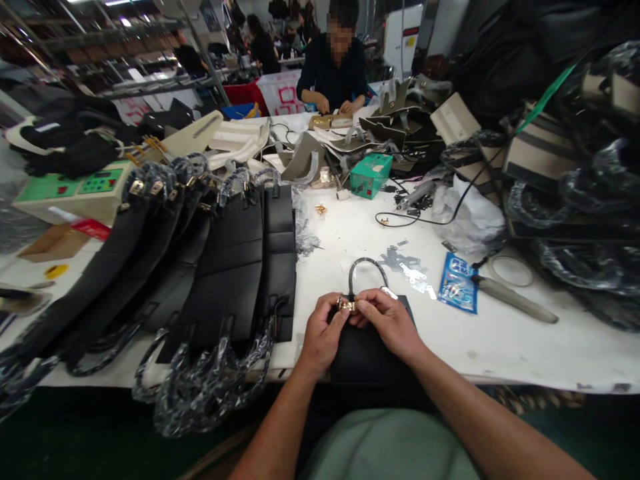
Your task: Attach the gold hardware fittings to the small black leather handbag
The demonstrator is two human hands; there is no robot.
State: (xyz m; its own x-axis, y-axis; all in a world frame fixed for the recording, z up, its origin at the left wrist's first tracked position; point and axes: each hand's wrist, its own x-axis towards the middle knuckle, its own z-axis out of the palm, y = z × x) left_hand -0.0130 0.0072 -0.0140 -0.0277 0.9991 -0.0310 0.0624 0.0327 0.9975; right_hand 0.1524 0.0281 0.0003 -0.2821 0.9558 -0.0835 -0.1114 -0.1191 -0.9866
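Observation:
Between my two hands is a small gold metal clasp (349, 306), held above a black leather panel (370, 357) at the table's front edge. My left hand (323, 330) pinches the clasp from the left. The fingers of my right hand (390, 320) are closed on its right side. A dark looped handle (367, 261) stands up from the panel behind my hands. Left of them lie overlapping black leather panels (230, 267) with plastic-wrapped handles (200, 383).
A green box (371, 175), a blue packet (458, 283) and thin metal plates (413, 272) lie on the white table (520, 347). Wrapped handles and beige panels pile up at right (540, 147). Across the table sits a person (334, 73) handling pieces.

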